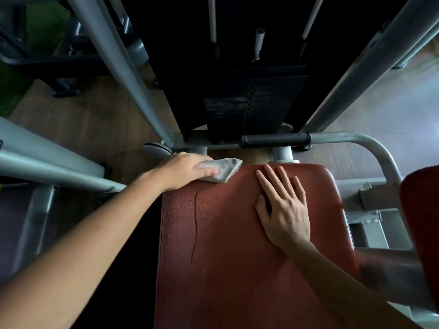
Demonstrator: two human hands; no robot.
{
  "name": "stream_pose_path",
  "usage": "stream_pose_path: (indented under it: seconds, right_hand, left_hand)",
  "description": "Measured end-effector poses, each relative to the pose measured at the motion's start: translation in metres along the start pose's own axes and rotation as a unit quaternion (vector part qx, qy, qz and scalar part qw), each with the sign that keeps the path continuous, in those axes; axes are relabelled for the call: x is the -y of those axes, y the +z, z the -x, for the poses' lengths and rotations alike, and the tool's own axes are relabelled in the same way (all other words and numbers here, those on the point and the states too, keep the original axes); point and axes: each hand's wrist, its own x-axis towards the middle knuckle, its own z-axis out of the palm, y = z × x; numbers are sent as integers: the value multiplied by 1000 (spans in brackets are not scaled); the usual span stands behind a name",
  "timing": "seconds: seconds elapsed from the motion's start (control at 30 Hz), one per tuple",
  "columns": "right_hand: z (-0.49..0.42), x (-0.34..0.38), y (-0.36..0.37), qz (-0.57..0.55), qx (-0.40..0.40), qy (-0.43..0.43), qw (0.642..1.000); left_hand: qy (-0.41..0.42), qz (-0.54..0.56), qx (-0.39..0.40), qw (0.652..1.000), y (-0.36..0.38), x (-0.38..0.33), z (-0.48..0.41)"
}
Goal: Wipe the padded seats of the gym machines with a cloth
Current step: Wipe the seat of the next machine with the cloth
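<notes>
- The seat (237, 245), a red padded slab, fills the lower centre of the frame and runs from the bottom edge up to just past the middle.
- A thin dark line, a crack or a mark, runs down the left part of the seat, with small droplets scattered on both sides of its upper end.
- The left hand (187, 168) reaches in from the lower left and sits at the seat's upper left corner.
- This hand is closed around a folded grey cloth (222, 169), fingers over the top of it; the cloth's free corner points right along the seat's top edge.
- The cloth rests on the seat's corner, touching the padding.
- The right hand (283, 207) comes in from the lower right and lies flat on the upper right part of the seat, palm down, fingers spread and straight, holding nothing.
- Above the seat, at centre, a bar with a black grip (275, 140) lies crosswise.
- A dark weight stack (251, 105) rises behind it in the upper centre.
- Grey frame tubes (123, 67) slant down from the upper left and upper right.
- A second red pad (422, 222) shows at the right edge.
</notes>
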Motion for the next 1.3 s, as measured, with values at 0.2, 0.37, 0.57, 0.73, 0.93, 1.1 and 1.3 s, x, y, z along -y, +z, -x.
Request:
stream_pose_path:
  seconds: [0.2,0.37,0.57,0.73,0.93,1.1,1.3]
  right_hand:
    - [0,1,1,0,-2,3,1000]
    - [-1,-1,0,-7,-3,-4,1000]
    - [0,1,0,-10,-6,4,1000]
    - [-1,1,0,-12,-11,5,1000]
    - [-1,-3,1,-81,-25,16,996]
    - [4,-5,-2,-110,-11,57,992]
    - [43,-41,-40,-282,53,41,957]
  left_hand:
    - [-12,30,8,999,-4,2,-3]
    - [16,-34,33,999,5,-35,-21]
    - [-50,39,-23,998,-4,14,15]
    - [-29,2,-9,1000,1,-18,-4]
    - [-57,-35,-32,997,12,-30,-6]
    - [-27,-73,-100,992,35,-58,8]
    - [16,-126,-148,981,110,-93,59]
